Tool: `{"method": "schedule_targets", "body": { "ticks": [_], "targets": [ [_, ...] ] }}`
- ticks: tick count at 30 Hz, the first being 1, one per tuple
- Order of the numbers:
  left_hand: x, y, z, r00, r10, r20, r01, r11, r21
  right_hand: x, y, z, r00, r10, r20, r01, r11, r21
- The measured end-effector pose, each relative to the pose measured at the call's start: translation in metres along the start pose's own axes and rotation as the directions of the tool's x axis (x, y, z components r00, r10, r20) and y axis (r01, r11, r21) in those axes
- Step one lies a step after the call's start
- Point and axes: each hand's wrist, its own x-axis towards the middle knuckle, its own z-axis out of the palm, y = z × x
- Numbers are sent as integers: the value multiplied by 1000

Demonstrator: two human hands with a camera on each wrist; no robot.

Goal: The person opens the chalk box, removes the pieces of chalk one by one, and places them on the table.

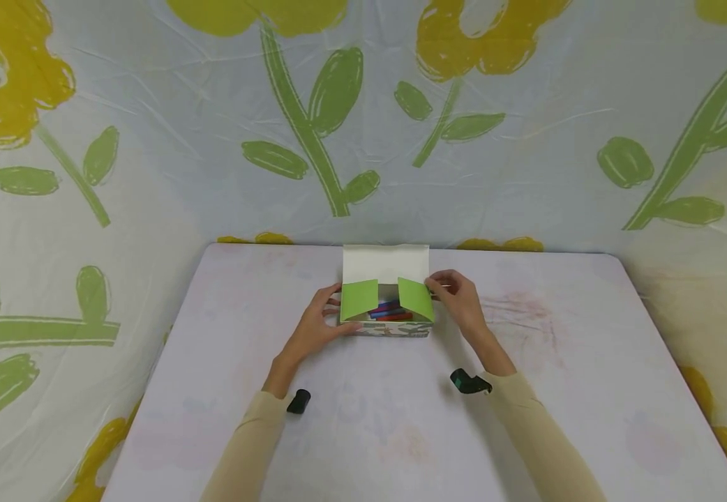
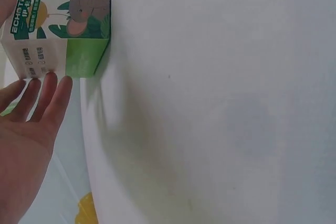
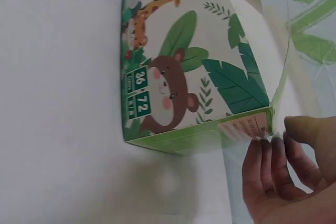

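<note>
A cardboard box (image 1: 385,329) printed with cartoon animals sits with its white lid (image 1: 386,263) raised at the back. Two green side flaps (image 1: 360,300) lean inward over its opening, and red and blue marker-like sticks (image 1: 391,311) show between them. My left hand (image 1: 315,328) holds the box's left end, thumb on the front face and fingertips against the side (image 2: 39,59). At the back right corner, my right hand (image 1: 460,300) pinches the edge of the right green flap (image 1: 415,298) between thumb and fingers. In the right wrist view, its fingertips meet the box's upper edge beside a pink label (image 3: 247,126).
The box rests on a pale table (image 1: 376,432), toward its far edge. Behind and beside the table hangs a white cloth (image 1: 527,160) with yellow flowers and green leaves. Dark devices (image 1: 469,382) are worn at both wrists.
</note>
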Motion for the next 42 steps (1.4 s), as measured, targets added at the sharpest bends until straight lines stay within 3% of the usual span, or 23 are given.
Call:
{"method": "schedule_targets", "body": {
  "ticks": [9, 14, 19, 23, 26, 30, 35, 42],
  "targets": [
    [-7, 6, 9, 991, 72, -115, -67, 997, 46, -24, 11, 1, 980, -198, 37, 199, 980, -29],
    [-10, 13, 13, 981, 89, -171, -85, 996, 31, -37, 12, 2, 971, -230, 62, 232, 972, -25],
    [-12, 17, 18, 968, 107, -229, -90, 992, 87, -55, -3, 6, 954, -287, 84, 289, 957, -16],
    [-13, 19, 21, 951, 139, -277, -108, 986, 123, -64, -11, 10, 937, -346, 52, 348, 937, -31],
    [-13, 20, 24, 940, 169, -296, -134, 982, 136, -61, 0, 14, 927, -375, -2, 374, 926, -56],
    [-14, 22, 26, 927, 215, -309, -167, 970, 174, -55, 18, 16, 930, -363, -64, 361, 932, -44],
    [-17, 20, 24, 905, 261, -336, -202, 958, 202, -53, 27, 15, 951, -299, -71, 304, 950, 70],
    [-20, 17, 23, 889, 252, -381, -217, 967, 133, -57, 27, 11, 982, -166, -90, 183, 950, 253]
  ]
}}
